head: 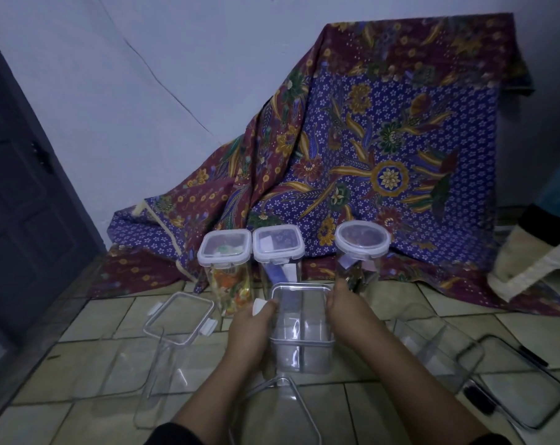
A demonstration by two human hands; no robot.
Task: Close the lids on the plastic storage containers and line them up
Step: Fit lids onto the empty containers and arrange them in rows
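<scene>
You're mid-closing. Your left hand (253, 329) and right hand (349, 313) clasp opposite sides of a clear rectangular plastic container (301, 351), low in the centre of view, w/ its clear flat lid (299, 292) already sitting on top. The left hand touches a white side clip (258, 306) and the right wraps the other edge, so both hands are gripping the box and neither is free. Can't tell if the box rests on the pale tiled floor (79, 316) or is held just above it.

My read of the step: lid is seated, clips prob not all snapped. Next move calls for pressing each clip down till it locks, left first as that hand's there, then right. After that, set the box into the back row w/o knocking its neighbours.

Count, approx:
- Closed & standing at the back, against the purple and maroon batik cloth (384, 139): 3. That's a square clear tub of colourful snack packs (230, 284), a square clear tub of blue and white sachets (278, 244) touching it, and a round clear jar (362, 240) set apart to the right.
- In hand: 1.
- Not yet closed: a tall clear canister w/ white clips (179, 319) at left, a clear box lying on its side (433, 342) at right, and a clear piece below your wrists (282, 409) (box or lid, can't tell).
- Loose black-rimmed lid (526, 390) far right: 1, maybe 2, too blurred
</scene>
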